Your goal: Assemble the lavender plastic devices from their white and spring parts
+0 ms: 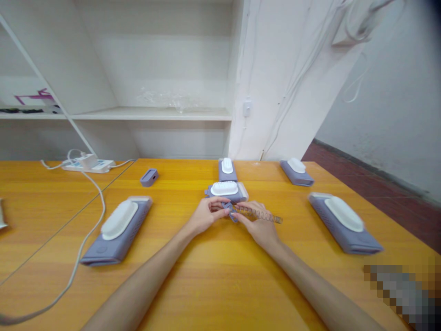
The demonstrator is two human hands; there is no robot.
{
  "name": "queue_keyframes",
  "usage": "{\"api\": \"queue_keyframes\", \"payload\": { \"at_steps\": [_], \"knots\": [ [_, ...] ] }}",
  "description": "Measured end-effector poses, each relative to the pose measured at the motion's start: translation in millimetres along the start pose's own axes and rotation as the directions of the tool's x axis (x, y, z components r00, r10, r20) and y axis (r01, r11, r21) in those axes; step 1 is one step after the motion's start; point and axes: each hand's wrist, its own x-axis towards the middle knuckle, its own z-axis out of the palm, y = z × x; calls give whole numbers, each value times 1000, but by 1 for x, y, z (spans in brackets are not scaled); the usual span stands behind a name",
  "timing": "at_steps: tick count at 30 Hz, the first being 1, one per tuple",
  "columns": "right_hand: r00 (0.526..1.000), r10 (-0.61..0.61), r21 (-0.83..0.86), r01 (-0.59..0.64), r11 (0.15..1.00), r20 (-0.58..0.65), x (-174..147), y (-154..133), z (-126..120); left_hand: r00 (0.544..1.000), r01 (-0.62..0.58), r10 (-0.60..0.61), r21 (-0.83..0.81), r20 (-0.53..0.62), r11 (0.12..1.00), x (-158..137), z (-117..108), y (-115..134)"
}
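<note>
Between my hands, over the middle of the table, is a small grey-purple plastic part [228,208]. My left hand [208,214] pinches it from the left between thumb and fingers. From the right, my right hand [260,227] is closed on a long metal coil spring [263,214], whose near end meets the small part. The spring's loose end sticks out to the right past my knuckles. Whether the spring is fixed to the part cannot be made out. Just behind my fingers lies a grey-purple block with a white bristled brush head [224,188], partly covered by my hands.
Similar grey-purple pieces with white tops lie at left [120,220], right [344,216], back right [296,166] and back middle [227,166]. A small hollow grey-purple piece [149,177] sits back left. A white cable [99,197] runs from a power strip [89,164] along the table's left.
</note>
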Motion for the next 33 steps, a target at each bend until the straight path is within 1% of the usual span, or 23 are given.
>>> {"api": "queue_keyframes", "payload": {
  "at_steps": [7, 16, 24, 28, 31, 33],
  "knots": [
    [1000, 3, -2, -3, 1000, 9, 0, 1, 0, 1000, -2, 2, -22, 24, 1000, 0, -2, -4],
    [1000, -3, -11, 3, 1000, 20, 0, 2, 0, 1000, 13, -13, -11, 9, 1000, 1, -1, -1],
    [999, -7, 24, 6, 1000, 32, -1, 2, 1, 999, 0, 0, -4, 38, 1000, 0, -1, -1],
    [998, 56, 94, -56, 994, 8, 0, 4, 3, 999, 1, 0, -19, 43, 1000, 0, -2, -1],
    [993, 117, 193, -119, 974, 25, 0, 6, 5, 999, 8, -7, -29, 34, 1000, 1, -2, 0],
    [989, 140, 219, -144, 965, 38, 0, 6, 5, 1000, 10, -10, -29, 27, 1000, 1, -2, 0]
  ]
}}
